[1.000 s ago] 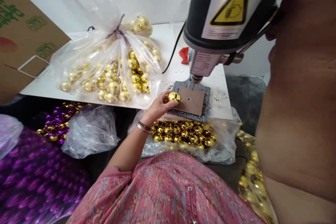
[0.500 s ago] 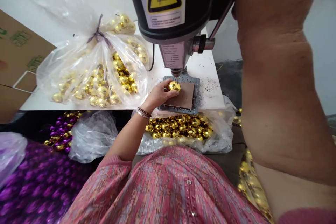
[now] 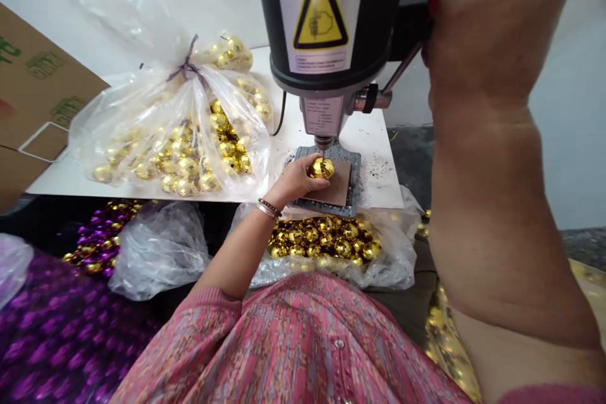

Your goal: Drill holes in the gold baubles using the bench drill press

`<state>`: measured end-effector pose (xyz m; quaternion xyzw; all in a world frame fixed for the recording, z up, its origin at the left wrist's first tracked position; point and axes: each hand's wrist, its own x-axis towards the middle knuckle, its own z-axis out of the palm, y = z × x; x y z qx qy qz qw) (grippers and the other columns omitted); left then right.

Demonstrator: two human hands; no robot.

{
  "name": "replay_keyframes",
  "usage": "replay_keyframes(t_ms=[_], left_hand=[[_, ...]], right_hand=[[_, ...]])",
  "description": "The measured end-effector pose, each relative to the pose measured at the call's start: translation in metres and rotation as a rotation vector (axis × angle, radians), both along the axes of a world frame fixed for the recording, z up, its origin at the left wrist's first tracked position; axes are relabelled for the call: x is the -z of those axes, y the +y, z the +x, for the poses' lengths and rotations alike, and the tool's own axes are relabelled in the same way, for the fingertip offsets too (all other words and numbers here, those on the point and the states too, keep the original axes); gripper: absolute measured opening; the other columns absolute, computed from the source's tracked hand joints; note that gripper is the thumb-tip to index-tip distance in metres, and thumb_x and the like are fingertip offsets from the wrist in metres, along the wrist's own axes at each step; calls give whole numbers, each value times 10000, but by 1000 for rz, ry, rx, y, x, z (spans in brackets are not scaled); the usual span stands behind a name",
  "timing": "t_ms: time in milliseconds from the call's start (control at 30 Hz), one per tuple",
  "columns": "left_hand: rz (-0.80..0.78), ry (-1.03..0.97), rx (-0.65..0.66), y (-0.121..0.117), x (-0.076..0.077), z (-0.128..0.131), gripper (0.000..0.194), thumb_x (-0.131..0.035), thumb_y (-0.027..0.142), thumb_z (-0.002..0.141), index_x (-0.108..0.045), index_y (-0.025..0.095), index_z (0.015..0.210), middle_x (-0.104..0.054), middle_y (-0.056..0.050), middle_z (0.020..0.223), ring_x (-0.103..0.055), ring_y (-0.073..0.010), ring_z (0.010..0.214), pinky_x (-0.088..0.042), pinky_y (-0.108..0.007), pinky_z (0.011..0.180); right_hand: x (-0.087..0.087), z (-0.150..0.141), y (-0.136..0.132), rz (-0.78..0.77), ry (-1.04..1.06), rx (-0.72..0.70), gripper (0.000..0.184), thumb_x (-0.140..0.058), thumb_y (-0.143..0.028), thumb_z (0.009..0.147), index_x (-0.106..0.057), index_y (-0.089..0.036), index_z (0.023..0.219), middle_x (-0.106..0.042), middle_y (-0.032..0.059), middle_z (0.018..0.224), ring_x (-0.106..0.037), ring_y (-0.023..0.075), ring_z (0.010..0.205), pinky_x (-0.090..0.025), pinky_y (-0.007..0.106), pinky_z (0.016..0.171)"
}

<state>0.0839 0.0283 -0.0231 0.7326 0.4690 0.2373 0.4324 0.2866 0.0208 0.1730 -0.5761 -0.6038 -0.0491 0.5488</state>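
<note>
My left hand (image 3: 300,178) holds a gold faceted ball (image 3: 322,168) between thumb and fingers, on a brown board (image 3: 337,184) over the drill press's grey base (image 3: 356,170). Right above the ball is the thin drill bit (image 3: 324,153), its tip at or close to the top; whether it has entered cannot be made out. At the upper right, my raised right hand (image 3: 487,19) is closed round the black handle part beside the drill press head (image 3: 331,31). Most of its fingers are hidden or cut off by the frame edge.
A tied clear bag (image 3: 175,132) of gold balls stands on the white table (image 3: 374,145), where dark chips lie. Below its edge is an open bag of gold balls (image 3: 326,237). Purple shiny material (image 3: 71,334) and a cardboard box (image 3: 42,88) are at left.
The view has shifted, so the drill press appears lower and farther right. The ball sits slightly farther right on the board, still in my left hand. My right hand stays up at the handle.
</note>
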Motion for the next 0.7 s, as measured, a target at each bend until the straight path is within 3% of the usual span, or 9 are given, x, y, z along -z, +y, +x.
replay_keyframes(t_ms=[67, 200, 467, 700], left_hand=[[-7, 6, -9, -3, 0, 1, 645, -809, 237, 704, -662, 159, 1328, -769, -81, 1169, -705, -235, 1038, -556, -363, 947], [76, 106, -18, -10, -7, 6, 657, -810, 227, 713, -652, 150, 1347, -750, -104, 1232, -695, -271, 1099, -541, -402, 1002], [125, 297, 66, -12, -16, 8, 730, -778, 324, 808, -534, 165, 1477, -689, -130, 1358, -660, -312, 1219, -503, -435, 1078], [125, 185, 81, -16, -12, 4, 649, -676, 356, 901, -505, 137, 1488, -656, -156, 1403, -643, -306, 1238, -488, -448, 1092]], right_hand=[[5, -8, -15, -28, 37, 84, 449, -318, -310, 976, -714, -102, 1025, -531, -22, 840, -581, 46, 932, -410, 238, 849], [16, -22, -42, 98, 48, 61, 390, -308, -101, 964, -692, -86, 1036, -660, 13, 914, -616, 35, 814, -475, 211, 850], [25, -17, -40, 147, 38, 45, 388, -343, -149, 969, -728, -108, 983, -671, 12, 859, -665, 61, 847, -487, 212, 819], [27, -19, -44, 153, 56, 5, 390, -335, -216, 985, -714, -126, 968, -661, -55, 872, -624, -6, 833, -440, 185, 829]])
